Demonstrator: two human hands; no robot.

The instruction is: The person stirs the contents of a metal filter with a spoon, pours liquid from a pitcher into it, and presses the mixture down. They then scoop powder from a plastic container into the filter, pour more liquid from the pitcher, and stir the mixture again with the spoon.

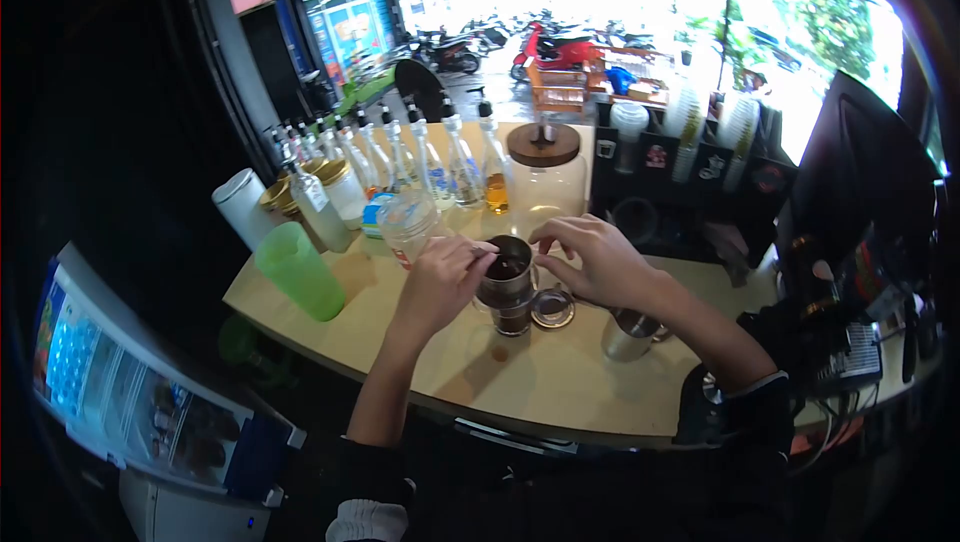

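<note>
A metal drip coffee filter (pixel 508 288) sits upright on a small glass (pixel 512 321), with dark contents inside. My left hand (pixel 440 274) is at the filter's left rim, thumb and fingers pinched together; whatever they hold is too small to make out. At the opposite side of the rim, my right hand (pixel 598 260) has thumb and forefinger apart, with nothing visible between them. A round metal lid (pixel 553 309) lies just right of the glass. Below my right wrist stands a metal pitcher (pixel 627 340). Behind my left hand is a clear plastic container (pixel 408 217).
Pump bottles (pixel 460 167) line the counter's back left, beside a wooden-lidded glass jar (pixel 546 177). A green pitcher (pixel 298 272) stands near the left edge. Cup stacks (pixel 688 122) fill a black holder at the back right. A dark monitor (pixel 850 172) rises at right.
</note>
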